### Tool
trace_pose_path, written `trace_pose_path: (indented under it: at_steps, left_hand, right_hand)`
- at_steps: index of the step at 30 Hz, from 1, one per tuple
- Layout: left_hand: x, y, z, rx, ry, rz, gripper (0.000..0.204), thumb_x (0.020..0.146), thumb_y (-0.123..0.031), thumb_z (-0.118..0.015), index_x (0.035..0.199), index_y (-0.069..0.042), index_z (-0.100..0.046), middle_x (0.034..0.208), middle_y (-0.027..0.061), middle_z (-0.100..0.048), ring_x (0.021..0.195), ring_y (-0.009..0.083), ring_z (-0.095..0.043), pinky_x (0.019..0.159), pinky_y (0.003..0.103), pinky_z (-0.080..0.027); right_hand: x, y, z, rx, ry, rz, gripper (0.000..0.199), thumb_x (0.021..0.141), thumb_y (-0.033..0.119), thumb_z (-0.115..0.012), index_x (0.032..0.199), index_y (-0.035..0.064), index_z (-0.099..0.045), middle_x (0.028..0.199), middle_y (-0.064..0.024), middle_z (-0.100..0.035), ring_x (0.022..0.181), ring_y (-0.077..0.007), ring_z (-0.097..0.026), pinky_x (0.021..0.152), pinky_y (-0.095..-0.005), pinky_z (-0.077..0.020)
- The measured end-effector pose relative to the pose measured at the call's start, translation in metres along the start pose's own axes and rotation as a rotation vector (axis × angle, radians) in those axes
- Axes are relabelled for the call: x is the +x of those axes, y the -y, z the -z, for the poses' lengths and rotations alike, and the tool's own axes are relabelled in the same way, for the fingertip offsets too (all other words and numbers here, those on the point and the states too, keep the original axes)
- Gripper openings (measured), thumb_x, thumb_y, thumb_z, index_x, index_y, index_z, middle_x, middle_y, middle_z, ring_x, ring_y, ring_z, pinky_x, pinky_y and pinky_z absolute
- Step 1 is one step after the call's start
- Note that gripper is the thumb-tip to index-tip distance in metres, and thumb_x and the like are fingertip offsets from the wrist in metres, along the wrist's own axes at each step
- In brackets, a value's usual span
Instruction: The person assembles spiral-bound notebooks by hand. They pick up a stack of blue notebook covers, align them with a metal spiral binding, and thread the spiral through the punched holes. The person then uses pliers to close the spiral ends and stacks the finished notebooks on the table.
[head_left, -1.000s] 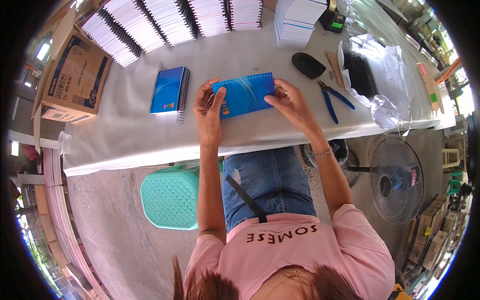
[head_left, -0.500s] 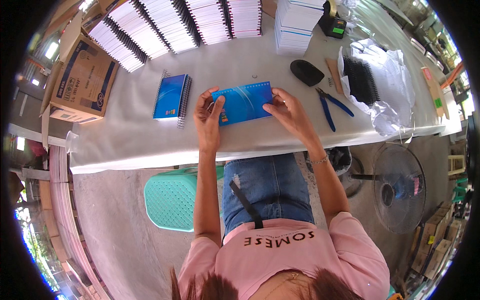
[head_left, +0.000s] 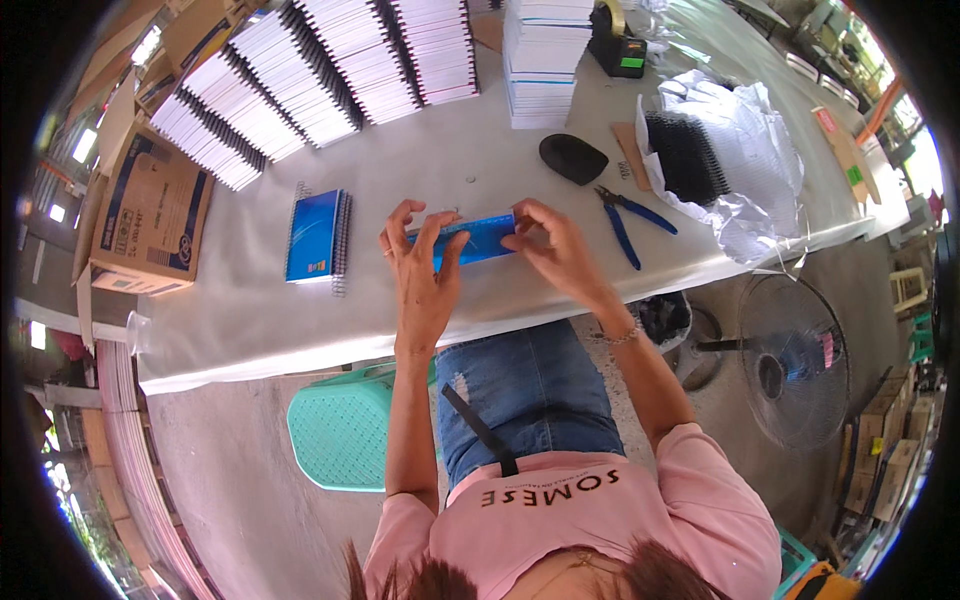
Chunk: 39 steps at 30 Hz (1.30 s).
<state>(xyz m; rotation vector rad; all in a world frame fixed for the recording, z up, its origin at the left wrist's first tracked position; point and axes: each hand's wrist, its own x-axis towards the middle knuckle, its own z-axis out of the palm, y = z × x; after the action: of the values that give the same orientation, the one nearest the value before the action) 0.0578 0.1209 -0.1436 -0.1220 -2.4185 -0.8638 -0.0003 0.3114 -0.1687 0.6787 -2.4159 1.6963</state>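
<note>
Both hands hold a blue notebook cover (head_left: 488,238) with a row of punched holes along its far edge, tilted steeply above the table near its front edge. My left hand (head_left: 425,270) grips its left part, thumb on the blue face and fingers toward the far edge. My right hand (head_left: 560,255) pinches its right end between thumb and fingers. Whether pages lie behind the cover is hidden. Left of my hands lies a blue notebook (head_left: 316,236) with metal coils. Blue-handled pliers (head_left: 630,218) rest to the right, near a black rounded object (head_left: 573,159).
Stacks of bound notebooks (head_left: 345,70) and a stack of white pages (head_left: 542,75) line the far side. Black binding coils (head_left: 690,155) lie in crumpled white paper (head_left: 765,180). A tape dispenser (head_left: 622,52), carton (head_left: 150,210), green stool (head_left: 340,435) and fan (head_left: 795,365) are around.
The blue cover has tipped so that less of its face shows. My left hand has shifted its fingers toward the far edge. The whole view has shifted a little.
</note>
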Motion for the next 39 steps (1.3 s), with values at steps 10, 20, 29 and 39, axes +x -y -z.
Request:
trace_pose_path:
  at_steps: [10,20,29,39]
  left_hand:
    - [-0.007,-0.003,0.000,-0.066,0.003,0.061,0.019,0.085,-0.016,-0.076,0.102,-0.013,-0.067,0.129,0.0097,-0.043,0.121,0.0308,-0.042,0.096,0.049,-0.041]
    - [-0.015,-0.005,-0.013,-0.076,-0.164,0.096,0.040,0.069,-0.031,-0.090,0.095,-0.010,-0.068,0.128,0.0115,-0.041,0.119,0.0299,-0.043,0.096,0.046,-0.040]
    - [-0.017,0.000,-0.022,-0.121,-0.200,0.083,0.042,0.066,-0.033,-0.091,0.092,-0.009,-0.068,0.126,0.0121,-0.040,0.118,0.0295,-0.044,0.095,0.044,-0.041]
    - [-0.016,0.004,-0.023,-0.098,-0.196,0.089,0.047,0.063,-0.038,-0.092,0.090,-0.008,-0.067,0.127,0.0123,-0.038,0.115,0.0295,-0.046,0.087,0.045,-0.051]
  right_hand:
    - [-0.008,-0.112,0.246,-1.133,-0.674,-0.438,0.024,0.087,0.030,-0.069,0.106,0.0155,-0.071,0.109,-0.0156,-0.066,0.107,-0.0370,-0.060,0.091,-0.0518,-0.0451]
    - [-0.017,-0.131,0.271,-0.996,-0.426,-0.327,0.021,0.089,0.022,-0.064,0.095,0.0023,-0.070,0.094,-0.0204,-0.069,0.092,-0.0412,-0.064,0.080,-0.0510,-0.0469]
    - [-0.011,-0.145,0.286,-1.161,-0.634,-0.233,0.019,0.092,0.011,-0.060,0.105,-0.0015,-0.066,0.097,-0.0214,-0.069,0.090,-0.0396,-0.066,0.078,-0.0460,-0.0495]
    - [0.008,0.006,0.187,0.447,-0.375,-0.020,0.023,0.097,0.017,-0.065,0.111,0.0004,-0.068,0.100,-0.0027,-0.067,0.089,-0.0101,-0.062,0.082,-0.0248,-0.0494]
